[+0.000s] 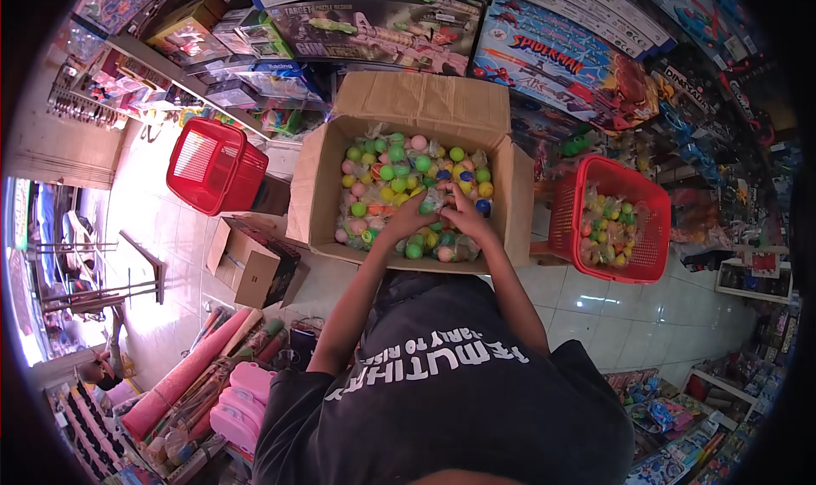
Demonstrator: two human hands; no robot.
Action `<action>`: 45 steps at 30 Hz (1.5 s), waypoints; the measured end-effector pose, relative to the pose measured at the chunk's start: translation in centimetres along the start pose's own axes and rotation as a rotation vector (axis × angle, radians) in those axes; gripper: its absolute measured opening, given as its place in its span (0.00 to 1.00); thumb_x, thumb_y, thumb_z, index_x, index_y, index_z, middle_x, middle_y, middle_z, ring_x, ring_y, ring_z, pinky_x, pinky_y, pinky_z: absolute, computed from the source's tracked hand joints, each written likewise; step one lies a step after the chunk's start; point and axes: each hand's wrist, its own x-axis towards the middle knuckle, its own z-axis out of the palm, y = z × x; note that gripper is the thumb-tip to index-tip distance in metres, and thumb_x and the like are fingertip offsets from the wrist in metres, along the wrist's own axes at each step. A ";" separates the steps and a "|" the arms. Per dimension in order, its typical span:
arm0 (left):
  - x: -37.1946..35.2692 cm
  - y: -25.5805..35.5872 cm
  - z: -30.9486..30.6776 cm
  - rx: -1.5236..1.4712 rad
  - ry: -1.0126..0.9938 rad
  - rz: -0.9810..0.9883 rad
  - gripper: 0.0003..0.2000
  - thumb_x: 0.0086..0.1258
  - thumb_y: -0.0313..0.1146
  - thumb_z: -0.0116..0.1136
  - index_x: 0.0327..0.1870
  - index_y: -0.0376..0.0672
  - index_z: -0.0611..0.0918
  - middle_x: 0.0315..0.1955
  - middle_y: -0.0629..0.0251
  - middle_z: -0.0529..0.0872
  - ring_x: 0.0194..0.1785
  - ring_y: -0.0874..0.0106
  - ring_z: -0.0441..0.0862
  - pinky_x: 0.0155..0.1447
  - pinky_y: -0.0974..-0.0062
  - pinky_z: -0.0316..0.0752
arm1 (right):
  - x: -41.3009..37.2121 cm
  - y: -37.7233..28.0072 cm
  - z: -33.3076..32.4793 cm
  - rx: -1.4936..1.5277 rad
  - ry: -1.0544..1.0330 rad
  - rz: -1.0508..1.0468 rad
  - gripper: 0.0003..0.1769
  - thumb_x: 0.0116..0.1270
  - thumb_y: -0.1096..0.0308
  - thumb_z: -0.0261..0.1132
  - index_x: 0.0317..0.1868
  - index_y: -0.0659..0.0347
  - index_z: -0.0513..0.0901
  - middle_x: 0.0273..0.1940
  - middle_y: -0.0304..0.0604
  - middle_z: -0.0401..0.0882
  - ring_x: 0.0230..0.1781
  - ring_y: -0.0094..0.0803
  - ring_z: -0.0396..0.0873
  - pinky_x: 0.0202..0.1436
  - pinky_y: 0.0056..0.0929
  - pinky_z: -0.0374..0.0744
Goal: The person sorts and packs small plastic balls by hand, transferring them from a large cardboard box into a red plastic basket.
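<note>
An open cardboard box [422, 94] stands in front of me, filled with small colored balls [399, 158] in green, yellow, pink and blue. Many of them are in clear plastic wrapping. Both my hands are inside the box, near its middle. My left hand [412, 218] and my right hand [464, 213] come together with bent fingers around a small clear plastic bag [433, 200]. What the bag contains is partly hidden by my fingers. Blue balls [484, 206] lie just right of my right hand.
At the right is a red basket [654, 260] partly filled with similar wrapped balls. Another red basket [204, 158] stands at the left, above a smaller open carton [255, 272]. Boxed toys [561, 64] line the far side. Rolled sheets [191, 370] and pink cases [242, 400] lie lower left.
</note>
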 end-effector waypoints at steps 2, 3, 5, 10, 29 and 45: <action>-0.1 -0.6 -0.2 -0.185 0.113 -0.163 0.30 0.50 0.40 0.65 0.54 0.36 0.70 0.42 0.54 0.79 0.42 0.64 0.79 0.46 0.71 0.72 | 0.2 -1.0 0.5 0.013 -0.032 -0.104 0.20 0.60 0.77 0.56 0.53 0.57 0.65 0.37 0.40 0.73 0.35 0.23 0.73 0.37 0.21 0.72; 0.0 -1.0 -0.6 -0.184 0.114 -0.164 0.30 0.50 0.40 0.65 0.54 0.36 0.70 0.42 0.54 0.79 0.42 0.64 0.79 0.46 0.71 0.72 | 0.7 -0.9 0.6 0.014 -0.033 -0.106 0.20 0.60 0.77 0.56 0.53 0.57 0.65 0.37 0.40 0.73 0.35 0.23 0.73 0.37 0.21 0.72; -0.1 -2.0 -1.9 -0.094 0.197 -0.232 0.26 0.52 0.39 0.64 0.51 0.36 0.72 0.39 0.55 0.81 0.42 0.66 0.79 0.46 0.70 0.72 | 2.2 -0.3 0.6 0.113 0.001 -0.127 0.22 0.60 0.76 0.57 0.55 0.57 0.65 0.37 0.41 0.75 0.37 0.24 0.74 0.38 0.22 0.74; -1.9 -4.2 -5.2 -0.208 0.468 -0.227 0.21 0.56 0.38 0.60 0.48 0.36 0.74 0.37 0.53 0.82 0.42 0.63 0.80 0.46 0.69 0.72 | 5.6 2.2 0.8 -0.235 0.048 -0.127 0.17 0.59 0.72 0.60 0.50 0.57 0.72 0.40 0.42 0.76 0.41 0.30 0.75 0.43 0.26 0.74; -3.1 -3.4 -6.7 -0.009 0.782 -0.228 0.17 0.59 0.39 0.56 0.43 0.34 0.76 0.35 0.46 0.81 0.44 0.52 0.78 0.47 0.64 0.70 | 6.2 2.0 7.4 -1.146 0.022 -0.416 0.24 0.48 0.66 0.67 0.48 0.49 0.71 0.42 0.44 0.73 0.46 0.44 0.69 0.45 0.45 0.69; -2.9 -3.1 -6.9 -0.153 0.833 -0.115 0.16 0.62 0.38 0.55 0.38 0.30 0.76 0.29 0.48 0.81 0.36 0.59 0.79 0.41 0.67 0.70 | 7.4 3.1 8.7 -1.393 0.200 -0.402 0.15 0.54 0.60 0.60 0.40 0.57 0.75 0.33 0.46 0.75 0.40 0.43 0.72 0.42 0.47 0.67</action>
